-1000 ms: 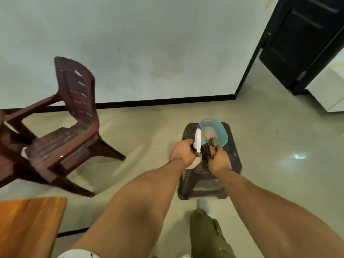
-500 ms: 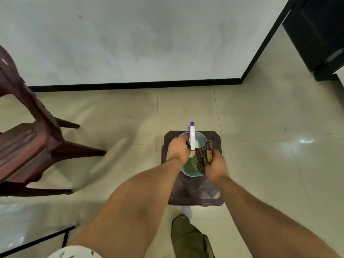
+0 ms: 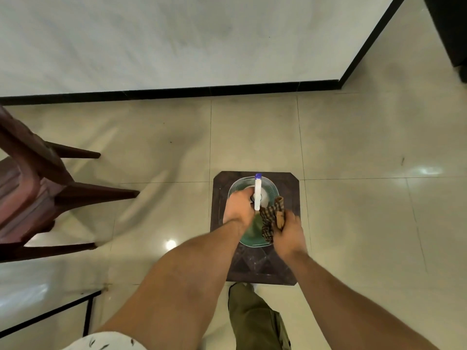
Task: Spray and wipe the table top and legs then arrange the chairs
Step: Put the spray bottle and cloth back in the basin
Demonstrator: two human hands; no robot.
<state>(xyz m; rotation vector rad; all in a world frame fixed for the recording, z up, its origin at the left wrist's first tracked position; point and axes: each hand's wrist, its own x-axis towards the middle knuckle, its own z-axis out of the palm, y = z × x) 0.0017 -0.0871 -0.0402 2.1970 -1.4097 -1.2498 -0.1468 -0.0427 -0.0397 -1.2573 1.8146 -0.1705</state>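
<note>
In the head view, both hands were over a dark stool (image 3: 290,195) that stood on the tiled floor (image 3: 353,147) just ahead of the person's trouser leg (image 3: 255,322). A pale green basin (image 3: 255,245) sat on the stool. The left hand (image 3: 237,208) was curled round the neck of the spray bottle (image 3: 257,195), whose white head with its blue tip pointed away over the basin. The right hand (image 3: 289,232) gripped the checked cloth (image 3: 269,219) bunched in its fingers, a fold hanging toward the basin's near rim.

Both tools were in hand at the stool, not at the table, so this looked like a moment of either collecting them or putting them back (the picture alone did not settle which). At lower left ran a black frame (image 3: 87,315) with one leg, possibly the table's edge. Its top was too blurred to judge as wet, dry or wiped. A brown plastic chair (image 3: 38,198) stood at the left, its legs splayed toward the stool and set apart from that frame, so arranging the chairs seemed not yet done.
</note>
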